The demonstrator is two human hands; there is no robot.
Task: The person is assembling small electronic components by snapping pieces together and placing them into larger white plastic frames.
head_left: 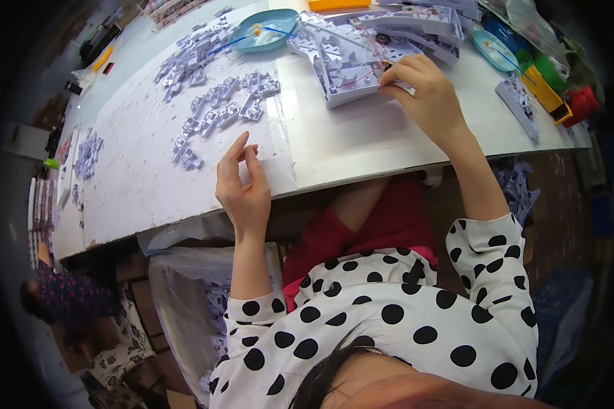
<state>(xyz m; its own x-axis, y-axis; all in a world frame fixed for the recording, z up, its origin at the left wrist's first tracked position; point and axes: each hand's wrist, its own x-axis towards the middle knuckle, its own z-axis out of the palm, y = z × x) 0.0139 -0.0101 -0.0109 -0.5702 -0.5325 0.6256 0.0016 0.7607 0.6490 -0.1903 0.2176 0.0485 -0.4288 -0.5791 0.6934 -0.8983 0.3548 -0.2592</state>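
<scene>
My right hand rests on a pale lilac plastic tray part with red wires, its fingertips pinched on the part's near edge. My left hand hovers above the white table near its front edge, fingers loosely apart and holding nothing. Just beyond it lie several small lilac plastic pieces scattered on the tabletop.
A teal dish with blue-stemmed swabs stands at the back, a second one at the right. Stacked lilac trays, yellow, green and red containers crowd the back right. A plastic bag of parts sits below the table; another person is at lower left.
</scene>
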